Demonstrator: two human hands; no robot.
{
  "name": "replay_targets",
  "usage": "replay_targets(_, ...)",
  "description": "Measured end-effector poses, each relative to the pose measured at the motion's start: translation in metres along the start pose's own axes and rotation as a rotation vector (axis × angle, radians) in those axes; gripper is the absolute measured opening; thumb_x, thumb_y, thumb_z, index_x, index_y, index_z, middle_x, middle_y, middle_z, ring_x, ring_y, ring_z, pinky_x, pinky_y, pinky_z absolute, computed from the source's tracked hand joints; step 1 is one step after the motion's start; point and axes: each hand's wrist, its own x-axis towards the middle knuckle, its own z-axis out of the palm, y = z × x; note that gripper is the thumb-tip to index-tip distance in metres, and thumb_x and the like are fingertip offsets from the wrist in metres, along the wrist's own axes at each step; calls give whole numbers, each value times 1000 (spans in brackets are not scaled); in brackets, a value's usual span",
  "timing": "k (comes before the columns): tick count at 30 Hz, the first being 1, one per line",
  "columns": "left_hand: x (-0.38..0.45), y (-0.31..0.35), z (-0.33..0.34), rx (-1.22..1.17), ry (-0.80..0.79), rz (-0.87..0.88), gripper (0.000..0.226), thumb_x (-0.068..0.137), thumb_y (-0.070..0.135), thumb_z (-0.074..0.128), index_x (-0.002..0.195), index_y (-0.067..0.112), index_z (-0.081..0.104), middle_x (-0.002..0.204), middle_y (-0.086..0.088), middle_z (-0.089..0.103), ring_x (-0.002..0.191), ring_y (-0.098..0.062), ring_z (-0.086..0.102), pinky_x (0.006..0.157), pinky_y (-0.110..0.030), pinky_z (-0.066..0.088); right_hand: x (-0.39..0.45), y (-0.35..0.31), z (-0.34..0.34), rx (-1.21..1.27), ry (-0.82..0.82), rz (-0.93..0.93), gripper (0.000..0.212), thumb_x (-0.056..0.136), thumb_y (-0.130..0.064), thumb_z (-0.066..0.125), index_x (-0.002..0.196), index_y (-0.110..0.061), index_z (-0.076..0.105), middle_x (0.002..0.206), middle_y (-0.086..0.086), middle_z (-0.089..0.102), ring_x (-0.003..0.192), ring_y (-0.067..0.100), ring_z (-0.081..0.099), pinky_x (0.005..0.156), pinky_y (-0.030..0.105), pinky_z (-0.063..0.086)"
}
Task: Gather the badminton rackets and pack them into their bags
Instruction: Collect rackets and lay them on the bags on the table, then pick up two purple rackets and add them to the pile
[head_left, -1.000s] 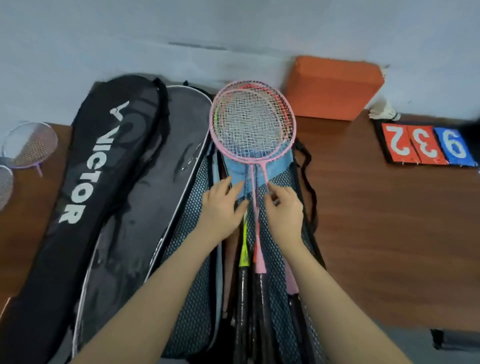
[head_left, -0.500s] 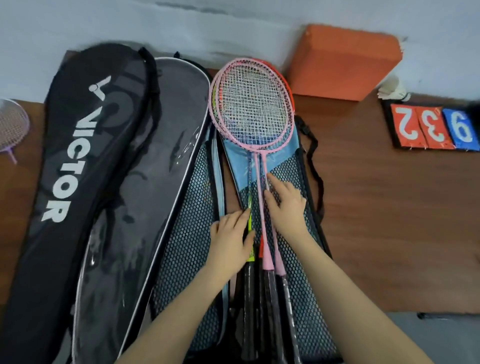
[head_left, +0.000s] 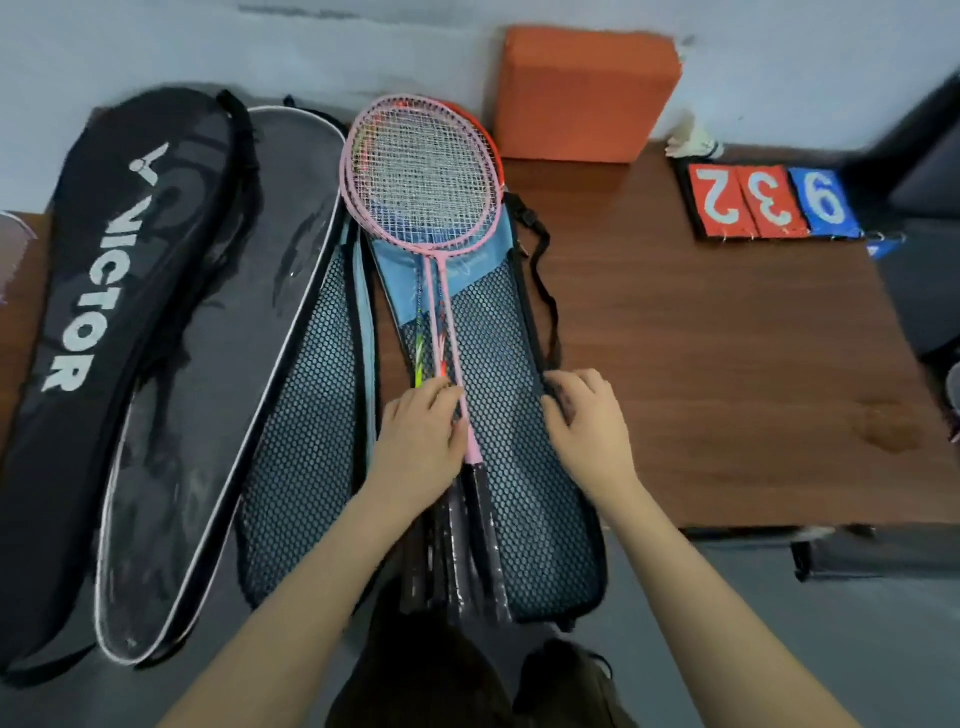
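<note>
The black Victor bag (head_left: 104, 332) and grey cover (head_left: 218, 374) lie untouched at left. The left hand (head_left: 423, 441) has slid down the shafts and now presses the stacked rackets (head_left: 423, 176) flat, fingers straight, onto the open mesh bag (head_left: 498, 415). The right hand (head_left: 584, 421) has left the shafts and curls round the bag's right edge, probably to fold it shut.

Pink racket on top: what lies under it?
Under the pink racket lie more rackets: orange frame, green and orange shafts, black handles, on the open mesh bag. The left hand hides their count.
</note>
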Motion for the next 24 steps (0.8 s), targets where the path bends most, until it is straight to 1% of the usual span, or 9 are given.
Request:
replay_targets(2,-13,31,8,-11,4,16,35,92,22,49,125,9,53,130,-8,51,121,-26,46,99,-41,33,-28,25,-25,32,-6,22,27,90,-15,54,116,-12,60,107,5,56,98,24,54,83,42,48)
replay_targets(4,-31,65,21,-6,22,48,36,91,23,49,122,7,56,126,-9,54,118,-27,49,97,-41,36,-60,53,-52,56,13,40,27,90,-16,54,116,-12,60,108,3,58,98,22,56,83,42,50)
replay_targets(8,-77,130,62,-52,16,27,41,86,31,43,114,8,61,116,-10,60,110,-29,55,91,-41,42,-130,117,-104,83,37,119,25,92,-16,52,115,-12,61,107,-1,59,95,18,58,80,34,50)
replay_targets(10,-101,158,84,-82,-14,-3,38,85,28,47,114,8,61,114,-9,61,107,-29,56,91,-43,44,-165,151,-124,106,33,179,25,92,-14,52,114,-11,62,106,1,59,94,19,58,80,35,50)
replay_targets(12,-123,182,105,-97,-54,-17,34,88,25,51,117,9,60,117,-7,59,110,-25,54,93,-44,44,-196,185,-138,132,31,250,24,92,-14,52,113,-10,62,105,3,59,94,20,59,81,35,49)
replay_targets(14,-142,203,123,-105,-121,-40,32,91,21,54,121,12,58,121,-4,56,112,-22,51,95,-42,41,-224,217,-149,144,16,352,24,92,-14,51,112,-11,62,105,2,60,93,19,59,78,32,48)
replay_targets(17,-160,223,149,-102,-270,-128,33,92,22,51,124,15,55,124,-4,53,112,-22,51,96,-42,41,-260,261,-157,174,-29,532,24,92,-16,50,112,-12,62,105,4,62,92,21,59,74,31,45)
replay_targets(21,-166,250,192,-150,-479,-332,34,94,21,49,125,10,53,127,-9,52,114,-22,51,97,-32,41,-301,318,-167,251,-77,755,28,91,-16,48,115,-10,60,106,11,65,93,26,59,80,35,49)
replay_targets(24,-159,272,221,-163,-587,-441,32,94,18,49,123,6,55,124,-12,56,114,-26,53,92,-31,41,-318,351,-175,293,-105,878,30,90,-12,47,116,-7,60,110,15,64,99,31,59,83,37,49)
